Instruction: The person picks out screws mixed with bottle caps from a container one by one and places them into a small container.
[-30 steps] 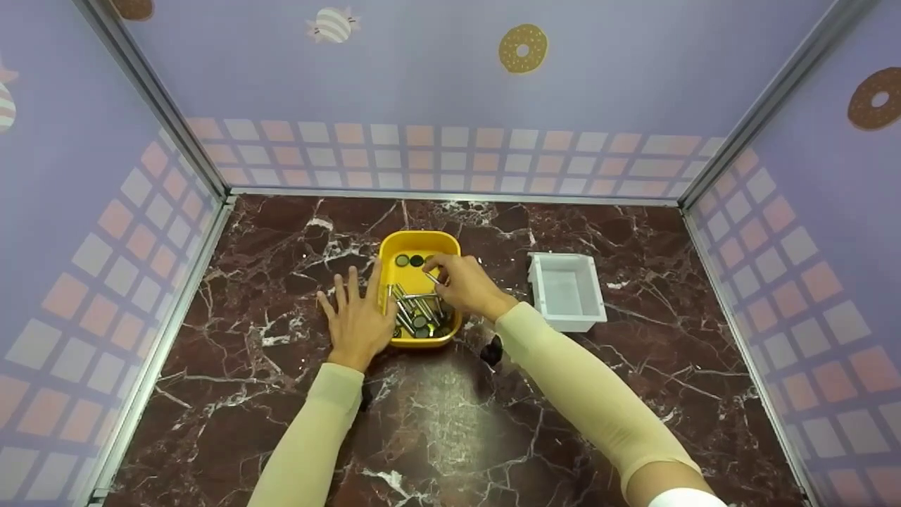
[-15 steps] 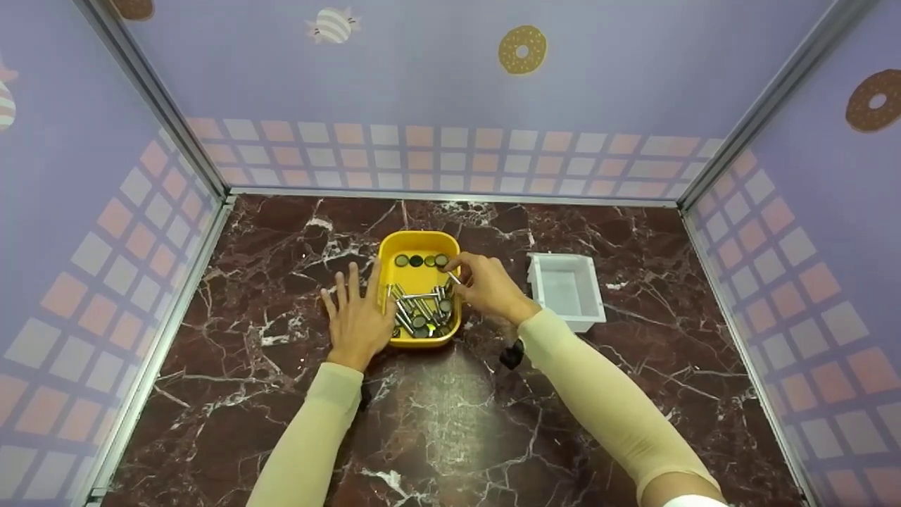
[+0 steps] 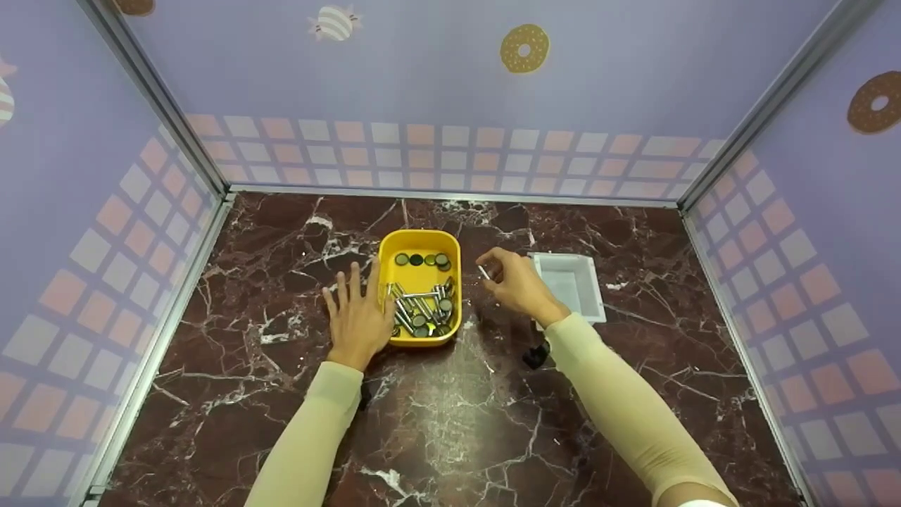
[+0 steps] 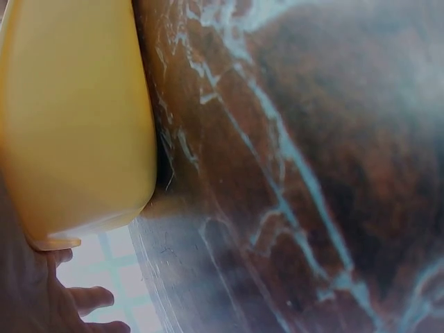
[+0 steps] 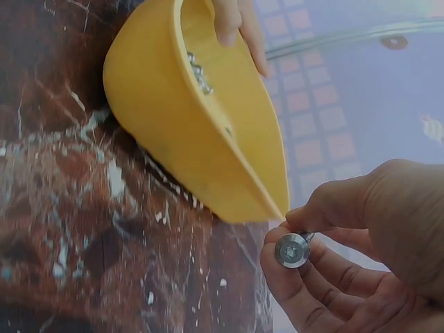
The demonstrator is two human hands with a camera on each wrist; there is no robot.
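A yellow plastic tray [image 3: 422, 280] stands on the dark marbled surface. Silver bolts [image 3: 419, 307] lie heaped in its near half, mixed with round dark discs. Several more discs [image 3: 417, 260] form a row toward the far end. My left hand [image 3: 359, 317] rests along the tray's left rim, fingers straight and spread. To the right of the tray, in the air, my right hand [image 3: 519, 284] pinches a bolt [image 5: 292, 250] between thumb and fingers. In the right wrist view its round head with a recessed socket faces the camera.
Right of the tray stands a white rectangular bin [image 3: 571, 282], partly covered by my right hand in the head view. Patterned purple panels [image 3: 436, 84] with metal edging enclose the surface at the back and both sides.
My right hand has moved right, out of the yellow tray and toward the white bin, carrying the bolt. The row of discs at the far end is now uncovered. My left hand stays put.
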